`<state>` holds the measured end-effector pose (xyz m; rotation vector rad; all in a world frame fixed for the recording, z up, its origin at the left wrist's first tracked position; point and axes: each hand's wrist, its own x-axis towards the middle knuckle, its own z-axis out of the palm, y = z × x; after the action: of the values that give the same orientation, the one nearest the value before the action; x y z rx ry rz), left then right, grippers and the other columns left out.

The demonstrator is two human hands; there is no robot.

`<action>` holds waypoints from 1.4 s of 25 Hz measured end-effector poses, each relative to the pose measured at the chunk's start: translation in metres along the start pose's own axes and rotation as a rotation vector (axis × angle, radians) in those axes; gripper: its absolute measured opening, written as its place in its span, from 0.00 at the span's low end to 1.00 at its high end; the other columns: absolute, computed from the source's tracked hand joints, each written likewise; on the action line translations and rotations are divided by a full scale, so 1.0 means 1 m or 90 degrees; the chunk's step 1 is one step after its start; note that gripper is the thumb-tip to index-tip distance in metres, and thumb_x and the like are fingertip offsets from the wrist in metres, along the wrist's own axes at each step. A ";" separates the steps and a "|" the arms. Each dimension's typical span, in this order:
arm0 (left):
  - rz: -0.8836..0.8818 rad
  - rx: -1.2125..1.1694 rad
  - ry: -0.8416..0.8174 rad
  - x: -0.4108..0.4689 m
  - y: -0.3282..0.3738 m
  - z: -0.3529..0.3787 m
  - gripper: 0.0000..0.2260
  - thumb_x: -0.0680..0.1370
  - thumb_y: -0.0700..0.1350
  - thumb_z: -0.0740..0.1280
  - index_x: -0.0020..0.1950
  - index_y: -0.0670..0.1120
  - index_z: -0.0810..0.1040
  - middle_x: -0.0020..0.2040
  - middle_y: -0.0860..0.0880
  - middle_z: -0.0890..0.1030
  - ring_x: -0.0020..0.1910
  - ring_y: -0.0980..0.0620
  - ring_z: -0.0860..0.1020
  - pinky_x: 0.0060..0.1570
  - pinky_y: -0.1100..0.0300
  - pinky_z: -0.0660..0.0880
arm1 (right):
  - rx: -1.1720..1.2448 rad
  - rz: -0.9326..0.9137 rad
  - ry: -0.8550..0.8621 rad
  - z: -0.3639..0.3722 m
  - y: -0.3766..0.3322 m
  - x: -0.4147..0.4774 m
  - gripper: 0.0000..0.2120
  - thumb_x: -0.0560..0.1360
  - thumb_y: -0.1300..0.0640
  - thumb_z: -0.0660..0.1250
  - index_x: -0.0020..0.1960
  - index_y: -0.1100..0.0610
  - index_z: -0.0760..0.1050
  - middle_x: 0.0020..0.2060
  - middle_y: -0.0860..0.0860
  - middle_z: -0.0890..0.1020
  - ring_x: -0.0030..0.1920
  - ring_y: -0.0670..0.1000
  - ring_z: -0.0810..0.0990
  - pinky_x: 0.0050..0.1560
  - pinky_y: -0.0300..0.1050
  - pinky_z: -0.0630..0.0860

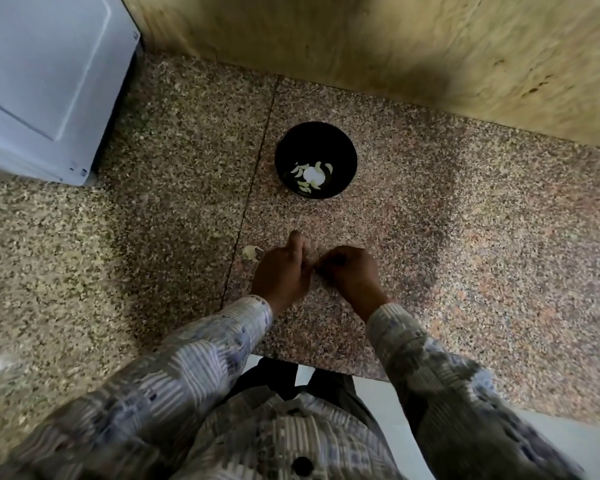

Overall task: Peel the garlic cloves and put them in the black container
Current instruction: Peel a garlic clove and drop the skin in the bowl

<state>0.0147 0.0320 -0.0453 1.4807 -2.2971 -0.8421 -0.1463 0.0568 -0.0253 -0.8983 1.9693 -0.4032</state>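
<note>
The black container [315,140] stands on the speckled stone counter [430,220], ahead of my hands. Several pale peeled garlic cloves [309,174] lie in its bottom. My left hand [284,268] and my right hand [352,271] meet fingertip to fingertip just above the counter. Both have curled fingers that seem to pinch something small between them. That thing is hidden by the fingers and the blur. A scrap of garlic or garlic skin [250,252] lies on the counter just left of my left hand.
A white appliance [42,81] fills the far left corner of the counter. A tan wall [361,36] runs along the back. The counter's front edge [326,367] is close to my body, with a pale floor below it.
</note>
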 end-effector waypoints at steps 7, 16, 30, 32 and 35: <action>0.013 -0.043 0.004 0.001 -0.006 -0.003 0.12 0.78 0.42 0.70 0.56 0.40 0.71 0.36 0.45 0.80 0.35 0.40 0.80 0.35 0.58 0.60 | -0.090 0.030 0.062 0.015 -0.003 0.000 0.06 0.71 0.47 0.76 0.43 0.48 0.84 0.39 0.46 0.86 0.42 0.49 0.85 0.49 0.47 0.84; -0.034 -0.061 -0.045 0.004 -0.007 -0.006 0.11 0.76 0.41 0.72 0.52 0.44 0.71 0.36 0.47 0.78 0.36 0.42 0.79 0.36 0.57 0.64 | -0.133 -0.023 0.053 0.016 0.003 -0.007 0.08 0.78 0.51 0.69 0.41 0.49 0.80 0.36 0.45 0.83 0.38 0.47 0.83 0.45 0.48 0.83; -0.193 -0.279 0.041 -0.005 0.036 -0.049 0.10 0.77 0.45 0.72 0.45 0.47 0.71 0.39 0.48 0.80 0.37 0.49 0.79 0.36 0.54 0.76 | 0.298 -0.081 -0.078 -0.026 -0.017 -0.042 0.04 0.78 0.66 0.71 0.50 0.62 0.85 0.42 0.58 0.87 0.41 0.52 0.84 0.44 0.47 0.82; -0.289 -0.467 0.013 0.000 0.054 -0.067 0.09 0.78 0.39 0.71 0.46 0.45 0.71 0.40 0.45 0.81 0.34 0.49 0.80 0.36 0.52 0.79 | 0.299 -0.152 -0.063 -0.040 -0.025 -0.051 0.04 0.78 0.65 0.72 0.49 0.60 0.85 0.41 0.56 0.87 0.40 0.48 0.84 0.44 0.45 0.83; -0.430 -0.854 -0.041 0.002 0.081 -0.099 0.09 0.78 0.31 0.68 0.50 0.43 0.73 0.41 0.43 0.80 0.35 0.49 0.81 0.36 0.52 0.82 | 0.243 -0.316 -0.025 -0.064 -0.039 -0.063 0.08 0.77 0.64 0.74 0.48 0.51 0.85 0.41 0.52 0.87 0.41 0.48 0.84 0.45 0.46 0.83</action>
<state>0.0058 0.0229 0.0821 1.3907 -0.6630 -2.0031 -0.1625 0.0713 0.0702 -1.1210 1.5421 -0.9997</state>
